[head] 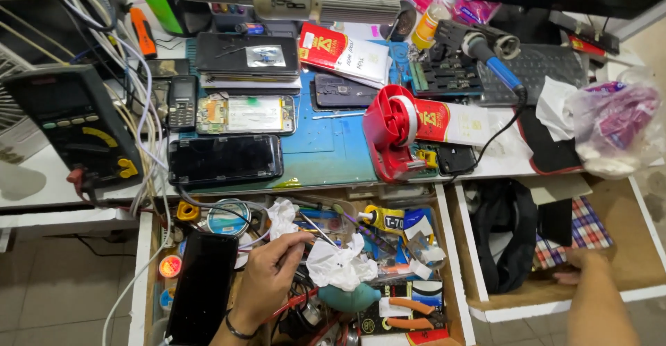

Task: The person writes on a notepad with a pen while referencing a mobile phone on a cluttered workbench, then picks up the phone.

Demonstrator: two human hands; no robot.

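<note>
Cluttered drawer (449, 263): left hand (267, 276) among crumpled tissue (340, 264), pliers (409, 313), black phone (202, 287).

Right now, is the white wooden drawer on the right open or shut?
Open: the white wooden drawer is pulled out, showing black cloth inside, right hand on it.

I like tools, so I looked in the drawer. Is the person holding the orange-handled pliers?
No, the orange-handled metal pliers lie untouched in the drawer, while the left hand holds a thin metal tool further left.
</note>
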